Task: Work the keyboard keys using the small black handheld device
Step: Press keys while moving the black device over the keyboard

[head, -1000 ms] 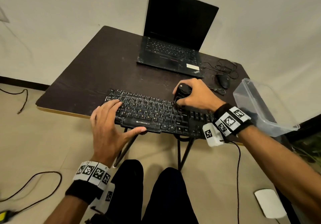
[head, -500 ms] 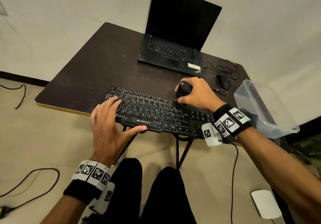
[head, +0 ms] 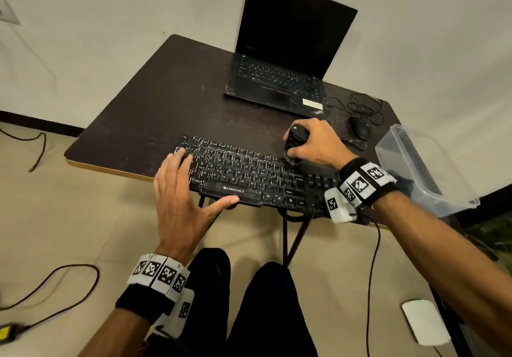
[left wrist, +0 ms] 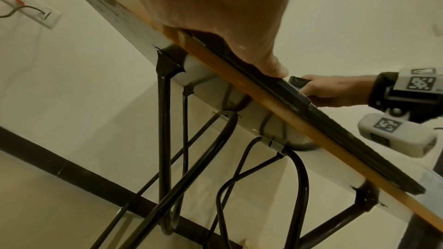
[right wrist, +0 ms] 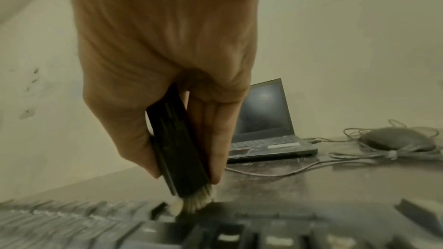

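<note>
While brushing is under way: task partly done, by my judgement.
Device: small black handheld device (right wrist: pixel 178 145), bristles on upper-right keys of keyboard (head: pixel 249 174), frame centre.
Right hand (head: pixel 318 143): grip clamped round device.
Left hand (head: pixel 177 199): fingers straight, steadying keyboard's left end on counter (head: pixel 155 113).
Left: remaining rows; cleanliness cannot be told.

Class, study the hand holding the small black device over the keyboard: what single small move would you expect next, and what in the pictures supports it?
Probably a short sweep along the top key rows. The right hand grips the black device with its bristles already on the keyboard near the upper right keys, while the left hand steadies the keyboard's left end.
</note>
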### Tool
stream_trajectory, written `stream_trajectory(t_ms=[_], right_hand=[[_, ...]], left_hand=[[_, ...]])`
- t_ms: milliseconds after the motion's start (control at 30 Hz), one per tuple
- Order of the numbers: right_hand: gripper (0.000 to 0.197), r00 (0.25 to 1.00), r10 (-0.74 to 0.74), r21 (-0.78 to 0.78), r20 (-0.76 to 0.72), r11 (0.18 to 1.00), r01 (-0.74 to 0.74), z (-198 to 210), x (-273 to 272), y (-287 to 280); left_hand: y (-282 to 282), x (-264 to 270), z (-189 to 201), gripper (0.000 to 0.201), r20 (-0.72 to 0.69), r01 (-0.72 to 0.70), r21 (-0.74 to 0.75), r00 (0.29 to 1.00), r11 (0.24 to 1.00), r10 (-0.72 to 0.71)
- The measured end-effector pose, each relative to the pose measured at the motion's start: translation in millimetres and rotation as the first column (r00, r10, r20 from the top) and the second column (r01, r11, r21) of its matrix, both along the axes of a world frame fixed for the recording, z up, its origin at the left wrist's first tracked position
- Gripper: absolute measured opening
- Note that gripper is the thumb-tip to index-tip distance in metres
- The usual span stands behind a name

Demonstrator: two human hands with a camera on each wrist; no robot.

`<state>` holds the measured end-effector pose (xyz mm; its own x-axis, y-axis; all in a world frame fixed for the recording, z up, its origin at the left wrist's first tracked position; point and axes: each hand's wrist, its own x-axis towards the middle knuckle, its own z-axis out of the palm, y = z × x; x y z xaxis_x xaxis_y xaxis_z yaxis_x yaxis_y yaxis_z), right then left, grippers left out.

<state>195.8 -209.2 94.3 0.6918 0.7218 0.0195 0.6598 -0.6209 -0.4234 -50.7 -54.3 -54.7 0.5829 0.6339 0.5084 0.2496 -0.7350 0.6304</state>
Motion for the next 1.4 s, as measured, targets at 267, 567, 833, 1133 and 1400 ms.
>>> stream_trajectory(t_ms=[267,567,833,1133,1400], right_hand=[[0.025,1.000,0.008,0.022,0.002,1.000,-0.008,-3.0,-1.9,-2.6],[0.026,0.996,0.087,0.024,-0.004,0.996,-0.087,-4.7,-12.1,7.8],[0.025,0.996,0.094,0.031,0.002,0.995,-0.094,-4.8,-14.5,16.8],[0.027,0.987,0.156,0.011,-0.021,0.988,-0.156,-6.4,-15.4,16.8],[0.028,0.989,0.150,0.007,-0.008,0.989,-0.150,-3.0,-17.8,24.5]], left_hand=[[-2.7,-1.0,2.6,0.123,0.008,-0.026,-0.048,1.000,0.999,0.026],[-2.2,-0.7,4.4,0.120,0.009,-0.038,-0.038,0.999,0.999,0.039],[-2.7,-2.7,3.8,0.117,-0.025,-0.046,-0.026,0.999,0.999,0.045],[-2.2,-3.3,3.8,0.118,-0.048,-0.044,-0.036,0.998,0.998,0.043],[-3.3,-3.0,0.9,0.118,-0.046,-0.032,-0.031,0.998,0.999,0.031]])
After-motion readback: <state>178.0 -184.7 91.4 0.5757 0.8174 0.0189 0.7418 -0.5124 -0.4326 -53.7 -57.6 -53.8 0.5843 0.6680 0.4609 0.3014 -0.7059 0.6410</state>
